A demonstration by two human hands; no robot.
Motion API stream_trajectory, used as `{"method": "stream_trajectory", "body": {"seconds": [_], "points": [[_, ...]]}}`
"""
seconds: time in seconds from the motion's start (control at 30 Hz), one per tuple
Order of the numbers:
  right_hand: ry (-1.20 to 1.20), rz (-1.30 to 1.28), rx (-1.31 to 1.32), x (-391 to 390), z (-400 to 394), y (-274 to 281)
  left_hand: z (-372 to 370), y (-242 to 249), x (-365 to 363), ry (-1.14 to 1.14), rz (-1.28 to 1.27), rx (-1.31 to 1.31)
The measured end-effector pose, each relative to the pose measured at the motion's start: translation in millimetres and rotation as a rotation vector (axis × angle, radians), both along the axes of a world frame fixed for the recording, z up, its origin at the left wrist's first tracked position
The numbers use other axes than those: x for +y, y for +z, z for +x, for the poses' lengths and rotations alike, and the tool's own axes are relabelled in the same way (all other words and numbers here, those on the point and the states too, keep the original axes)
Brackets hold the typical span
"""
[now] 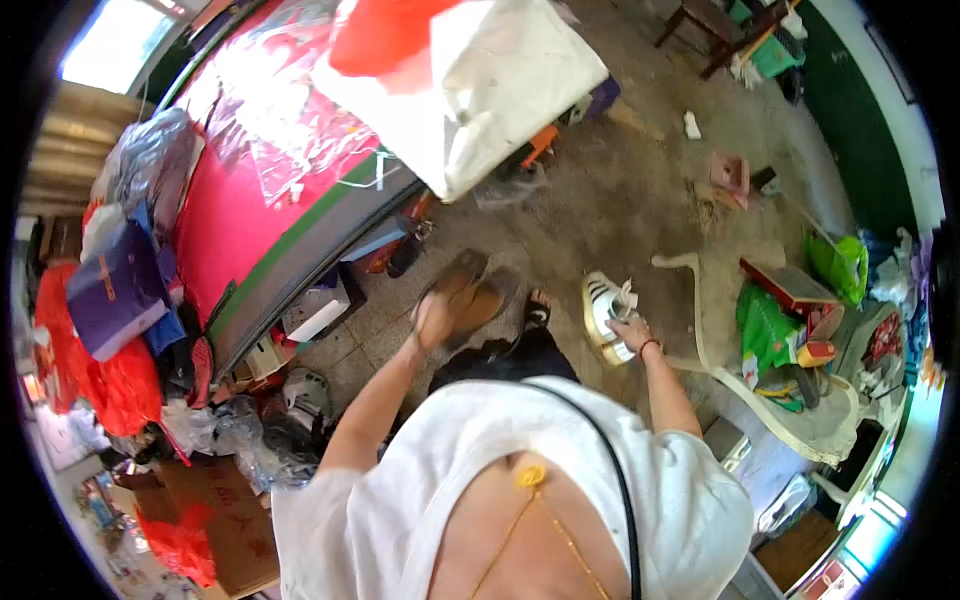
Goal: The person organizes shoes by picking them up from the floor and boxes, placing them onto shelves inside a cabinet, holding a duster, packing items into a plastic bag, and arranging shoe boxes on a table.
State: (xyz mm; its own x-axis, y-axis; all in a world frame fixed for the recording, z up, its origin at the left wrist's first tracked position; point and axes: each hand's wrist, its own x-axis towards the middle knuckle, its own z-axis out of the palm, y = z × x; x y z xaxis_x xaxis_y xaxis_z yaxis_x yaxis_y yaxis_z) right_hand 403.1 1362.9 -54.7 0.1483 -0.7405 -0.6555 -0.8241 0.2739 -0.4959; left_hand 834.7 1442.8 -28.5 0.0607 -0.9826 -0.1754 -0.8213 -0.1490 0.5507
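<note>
My left hand [433,322] is closed on a pair of brown slippers [465,298], held out over the floor and slightly blurred. To the right, my right hand [631,333] grips white sneakers [603,305] with dark stripes, its fingers at the shoe openings. How many sneakers it holds is hard to make out. Between the two hands a foot in a dark sandal [538,310] shows on the tiled floor, below dark trousers.
At the upper left stands a table [225,230] with a pink cover, plastic wrap and a large white sheet [520,80]. Bags and a cardboard box [220,510] crowd the left side. On the right are a pale curved frame [700,320], a green bag [765,325] and a pink container [730,175].
</note>
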Motion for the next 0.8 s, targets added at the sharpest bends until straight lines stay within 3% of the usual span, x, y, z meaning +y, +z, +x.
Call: {"method": "stream_trajectory", "body": {"seconds": [0.03,0.07,0.17,0.27,0.33,0.4,0.43,0.47,0.5,0.57,0.6,0.67,0.73,0.8], "points": [[-0.044,0.042,-0.071,-2.4,-16.2,8.0,-25.1,13.4,-34.1,-0.018,-0.041,-0.001],[-0.056,0.116,0.057,-13.4,-24.1,28.8,-50.6,28.1,-68.4,-0.037,-0.082,-0.004],[-0.133,0.058,-0.023,-36.3,-71.6,19.1,-116.3,30.9,-166.6,-0.17,-0.096,-0.131],[-0.221,-0.08,0.098,-60.7,-108.1,15.0,-178.5,31.0,-252.2,-0.217,-0.121,-0.167],[-0.273,0.019,0.075,-90.9,-125.1,31.3,-212.8,29.7,-303.7,-0.322,-0.194,-0.202],[-0.291,0.145,0.089,-123.8,-146.4,30.9,-239.1,5.4,-357.5,-0.396,-0.152,-0.155],[-0.33,0.076,0.032,-136.3,-160.5,19.9,-252.6,-13.6,-390.1,-0.448,-0.11,-0.112],[-0.306,0.216,0.157,-148.2,-179.8,-2.8,-264.9,-39.0,-422.1,-0.546,-0.233,-0.328],[0.456,-0.215,0.23,-135.3,-226.8,-83.9,-278.2,-44.4,-454.9,-0.539,-0.264,-0.33],[0.04,0.036,0.079,-180.6,-237.1,-55.9,-299.0,-50.1,-511.3,-0.715,-0.147,-0.406],[-0.181,0.123,0.022,-202.3,-243.1,-43.0,-310.9,-49.1,-537.8,-0.687,-0.047,-0.39],[0.26,-0.151,0.231,-218.8,-282.2,-75.5,-333.1,-41.7,-614.5,-0.665,0.121,-0.394],[-0.448,0.314,0.108,-299.8,-260.8,26.3,-347.3,-44.3,-665.0,-0.656,0.251,-0.387],[-0.622,0.276,0.076,-350.4,-287.9,28.0,-359.1,-26.3,-728.4,-0.636,0.25,-0.401]]}}
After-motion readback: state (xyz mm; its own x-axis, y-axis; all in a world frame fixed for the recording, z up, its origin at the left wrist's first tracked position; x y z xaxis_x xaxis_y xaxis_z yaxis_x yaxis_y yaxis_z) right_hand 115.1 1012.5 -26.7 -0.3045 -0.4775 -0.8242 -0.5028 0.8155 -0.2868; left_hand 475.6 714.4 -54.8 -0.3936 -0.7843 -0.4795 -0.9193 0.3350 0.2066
